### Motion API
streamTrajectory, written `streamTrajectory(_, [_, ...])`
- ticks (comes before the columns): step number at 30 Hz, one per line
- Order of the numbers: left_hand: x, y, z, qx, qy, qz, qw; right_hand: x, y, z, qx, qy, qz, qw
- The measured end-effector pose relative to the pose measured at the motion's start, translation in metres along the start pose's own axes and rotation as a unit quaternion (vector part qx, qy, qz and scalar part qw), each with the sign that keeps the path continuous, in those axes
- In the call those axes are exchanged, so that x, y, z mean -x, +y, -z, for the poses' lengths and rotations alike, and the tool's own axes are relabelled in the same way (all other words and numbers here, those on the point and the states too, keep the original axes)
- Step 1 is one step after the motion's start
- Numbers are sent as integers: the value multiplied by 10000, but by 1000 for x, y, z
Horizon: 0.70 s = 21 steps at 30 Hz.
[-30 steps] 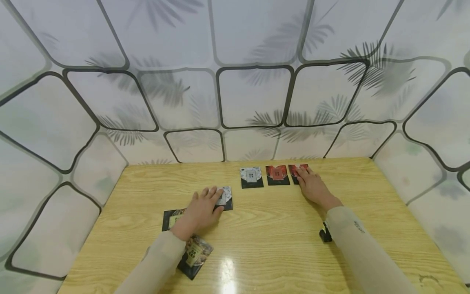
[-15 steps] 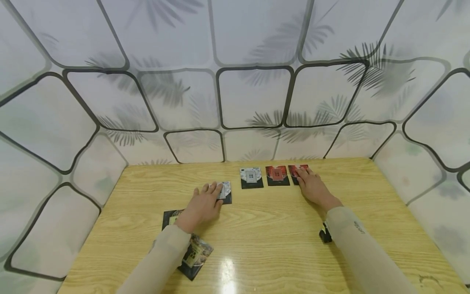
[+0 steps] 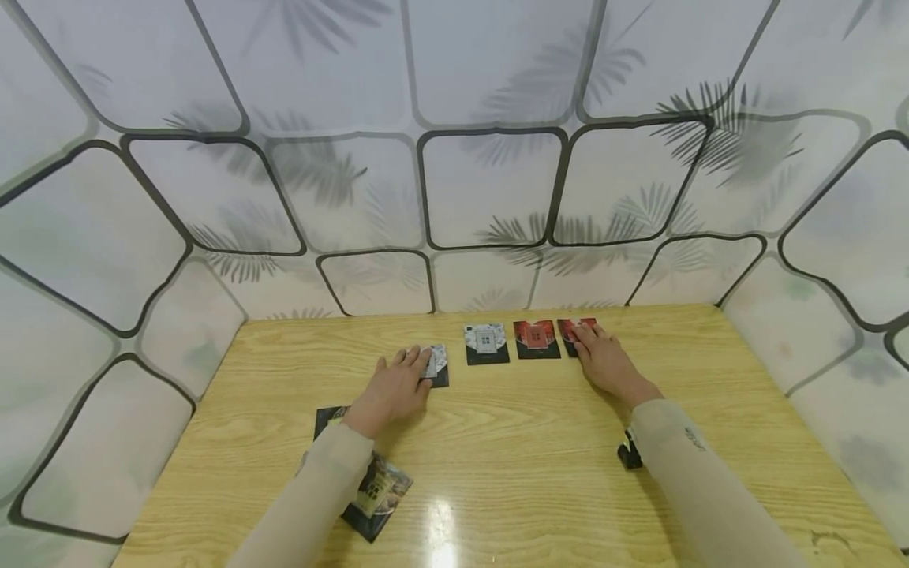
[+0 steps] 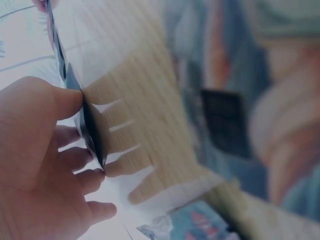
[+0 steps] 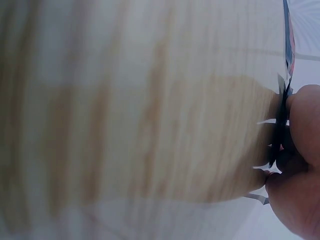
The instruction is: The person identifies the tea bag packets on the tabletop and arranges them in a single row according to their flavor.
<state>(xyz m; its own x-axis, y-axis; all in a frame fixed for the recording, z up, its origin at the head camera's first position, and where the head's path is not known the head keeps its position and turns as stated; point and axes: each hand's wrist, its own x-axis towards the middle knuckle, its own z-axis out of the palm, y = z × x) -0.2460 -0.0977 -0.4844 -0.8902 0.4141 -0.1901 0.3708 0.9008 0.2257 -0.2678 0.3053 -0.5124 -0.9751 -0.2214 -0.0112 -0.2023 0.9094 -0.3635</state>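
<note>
- Left hand [image 3: 394, 388]: lies flat on the table [image 3: 540, 473], fingers extended and pressing a grey-and-white card [image 3: 435, 364]; the card's right part shows past the fingertips. In the left wrist view the thumb and fingers [image 4: 75, 157] meet the card's dark edge [image 4: 92, 132] against the wood.
- Right hand [image 3: 604, 359]: lies flat at the far right end of the row, fingers straight, covering most of a red card [image 3: 570, 327]; only the card's left strip shows. The right wrist view is blurred; it shows fingertips [image 5: 300, 115] against a thin dark card edge [image 5: 280, 130].
- Far row: a grey card [image 3: 486, 342] and a second red card [image 3: 536, 338] lie side by side between the two hands, just left of the covered red card and close to the table's far edge.
- Near left: a dark card [image 3: 328, 420] lies partly under the left forearm; a yellowish card [image 3: 375, 495] lies tilted beside the sleeve [image 3: 312, 497].
- Near right: a small black object [image 3: 628, 454] sits against the right sleeve [image 3: 692, 481]; what it is cannot be told.
- Edges and room: patterned wall panels [image 3: 490, 185] close in the far and both side edges. Bare wood lies between the forearms and right of the right arm. The pressed card sits just left of the grey card, a narrow gap between them.
</note>
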Motion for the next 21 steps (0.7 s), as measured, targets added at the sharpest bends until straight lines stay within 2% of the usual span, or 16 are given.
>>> streamTrajectory(21, [-24, 1, 13, 118, -83, 145, 9998, 0, -1, 0, 11, 0, -40, 10000])
